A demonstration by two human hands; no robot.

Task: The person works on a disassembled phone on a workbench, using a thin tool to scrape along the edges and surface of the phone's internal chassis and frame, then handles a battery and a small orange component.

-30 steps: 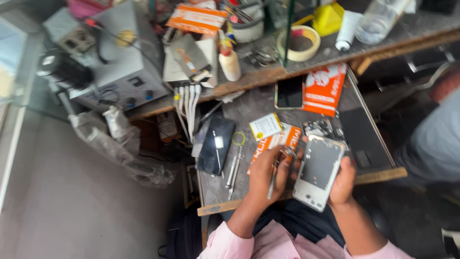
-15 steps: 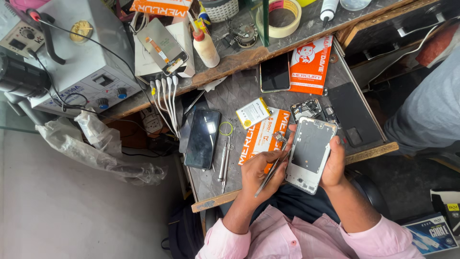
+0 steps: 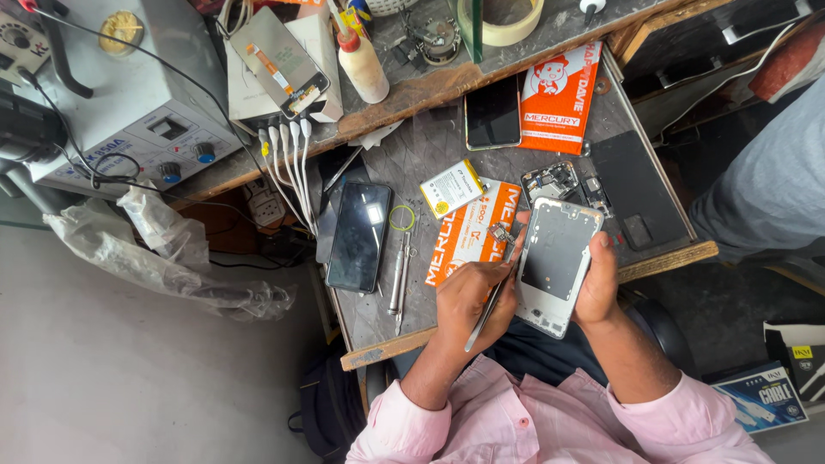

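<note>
My right hand [image 3: 599, 288] grips the right edge of an opened phone frame [image 3: 557, 258], silver-grey inside, held over the front of the small work table [image 3: 412, 155]. My left hand [image 3: 468, 296] holds metal tweezers [image 3: 491, 302] against the frame's left edge, with their upper tips by a small metal part [image 3: 501, 232] at the frame's top corner. Both sleeves are pink.
On the table lie a black phone [image 3: 359, 236], a white-yellow battery [image 3: 452, 187], orange packets [image 3: 560, 94], a dark phone [image 3: 492, 112], a bare circuit board [image 3: 554, 180] and screwdrivers [image 3: 397, 279]. Behind are a grey soldering station [image 3: 137, 103], white cables [image 3: 288, 163], a glue bottle [image 3: 361, 60] and tape roll [image 3: 503, 19]. A person's leg [image 3: 773, 180] is at right.
The view has shifted and closed in on the table. Both hands keep the phone frame and tweezers, with the tweezers working at the frame's upper left corner.
</note>
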